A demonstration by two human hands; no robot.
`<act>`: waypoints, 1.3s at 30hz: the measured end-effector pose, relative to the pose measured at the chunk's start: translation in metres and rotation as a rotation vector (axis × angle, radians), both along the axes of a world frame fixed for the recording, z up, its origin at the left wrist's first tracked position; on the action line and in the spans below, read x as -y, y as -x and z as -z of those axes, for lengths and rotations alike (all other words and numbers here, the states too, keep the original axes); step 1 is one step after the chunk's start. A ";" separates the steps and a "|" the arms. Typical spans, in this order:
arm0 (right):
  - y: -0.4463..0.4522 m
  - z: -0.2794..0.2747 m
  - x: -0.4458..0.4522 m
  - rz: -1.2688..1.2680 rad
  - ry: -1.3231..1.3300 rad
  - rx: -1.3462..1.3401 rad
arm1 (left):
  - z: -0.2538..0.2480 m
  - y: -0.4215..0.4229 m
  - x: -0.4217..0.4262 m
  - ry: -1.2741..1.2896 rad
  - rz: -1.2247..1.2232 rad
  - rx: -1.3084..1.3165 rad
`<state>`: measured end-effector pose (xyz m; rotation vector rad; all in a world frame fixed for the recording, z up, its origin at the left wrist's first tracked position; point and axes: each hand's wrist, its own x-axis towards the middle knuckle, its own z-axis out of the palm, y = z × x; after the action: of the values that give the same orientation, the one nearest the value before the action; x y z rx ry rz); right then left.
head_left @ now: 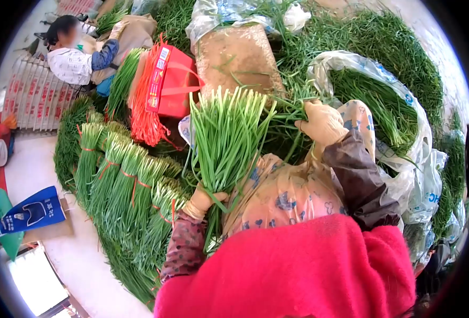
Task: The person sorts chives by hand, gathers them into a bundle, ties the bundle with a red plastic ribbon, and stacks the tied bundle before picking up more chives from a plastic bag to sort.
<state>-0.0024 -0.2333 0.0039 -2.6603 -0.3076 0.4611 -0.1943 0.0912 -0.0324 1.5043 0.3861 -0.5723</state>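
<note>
My left hand [205, 201], in a pale glove, is closed around the lower part of a thick bunch of garlic chives [229, 135]. The bunch stands upright and fans out, its pale cut ends at the top. To the right, my right hand [323, 124], also gloved, is over loose green stalks [293, 114] beside my knee. Its thumb stands apart from the fingers, whose tips are partly hidden; no held thing shows clearly. A printed plastic apron [282, 204] covers my lap.
Tied bunches [119, 169] lie in rows at left. A red bag [179, 79] with red ties [145, 111] stands near a worn board [237, 58]. Loose greens [383, 45] and a plastic sack [406, 114] are at right. Another person [73, 55] sits upper left.
</note>
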 end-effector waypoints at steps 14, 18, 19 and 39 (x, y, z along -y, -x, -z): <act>-0.014 -0.030 -0.023 -0.312 -0.777 -0.523 | 0.023 0.015 -0.015 -0.016 0.014 0.063; -0.001 -0.006 -0.010 -0.274 -1.263 -0.625 | 0.011 0.008 -0.009 -0.048 0.064 0.126; 0.000 0.001 -0.007 -0.270 -1.262 -0.622 | 0.003 0.005 -0.003 -0.053 0.021 0.088; -0.015 -0.027 -0.002 -0.285 -0.418 -0.698 | -0.007 -0.011 -0.001 -0.080 0.160 0.074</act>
<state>0.0130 -0.2314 0.0314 -1.9115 -0.4931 1.2174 -0.1836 0.0921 -0.0249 1.6381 0.2348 -0.6303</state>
